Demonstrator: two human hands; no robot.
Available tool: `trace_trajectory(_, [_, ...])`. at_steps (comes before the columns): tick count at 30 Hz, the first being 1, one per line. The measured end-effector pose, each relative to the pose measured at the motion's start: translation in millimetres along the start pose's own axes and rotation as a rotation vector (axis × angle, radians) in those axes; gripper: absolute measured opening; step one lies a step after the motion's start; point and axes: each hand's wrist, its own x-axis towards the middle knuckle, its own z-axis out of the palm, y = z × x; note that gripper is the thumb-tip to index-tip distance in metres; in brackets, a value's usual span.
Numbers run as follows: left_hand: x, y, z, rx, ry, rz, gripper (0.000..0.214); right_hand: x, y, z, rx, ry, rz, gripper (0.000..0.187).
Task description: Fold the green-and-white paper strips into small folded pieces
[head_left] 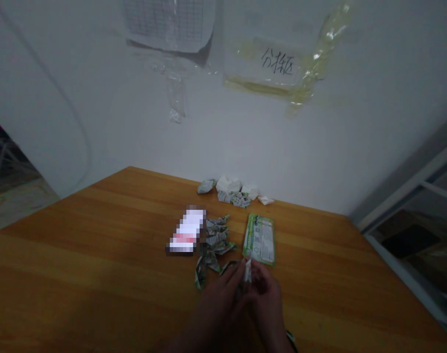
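At the near edge of the table [69, 255], my left hand [218, 306] and right hand [266, 304] pinch an upright paper strip [247, 270], with a green leaflet [259, 239] at twelve o'clock.

This looks like a plain indoor workroom rather than a home or kitchen: ahead of the right hand [268, 304] stretches a bare wooden desk [80, 255], pushed up against a white wall [135, 137]. High on that wall, straight ahead of the hand, clear tape holds a sheet of grid paper [168, 22] and a handwritten label in Chinese characters [277, 63], like notices in a utility space. To the right of the hand stands a white metal frame [410, 191], and far to its left a patch of floor [13, 211] shows past the desk's corner.
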Motion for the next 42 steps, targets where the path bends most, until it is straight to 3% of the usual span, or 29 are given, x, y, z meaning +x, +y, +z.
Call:
trace_trajectory(5, [2,-1,-4.5,-0.293,0.004,-0.077,0.048,-3,-13,-5,-0.309,-0.001,-0.130,0.030])
trace_trajectory(10, [13,-5,-19.4,-0.584,0.054,-0.243,0.027,6,-21,-12,-0.179,-0.124,-0.024,0.034])
trace_trajectory(13, [17,-9,-25.5,-0.668,0.079,-0.294,0.032,12,-24,-16,-0.133,-0.251,0.019,0.028])
trace_trajectory(19, [21,-9,-37.8,-0.673,0.112,-0.293,0.021,13,-33,-19,-0.014,-0.424,0.023,0.058])
trace_trajectory(27, [22,-5,-35.4,-0.789,0.058,-0.319,0.045,16,-45,-26,-0.134,-0.395,-0.013,0.045])
trace_trajectory(32, [23,-2,-39.6,-0.652,0.089,-0.388,0.033,16,-45,-24,-0.129,-0.391,-0.007,0.043])
trace_trajectory(42, [20,-6,-33.6,-0.569,0.121,-0.313,0.041,18,-38,-25,-0.079,-0.424,0.008,0.045])
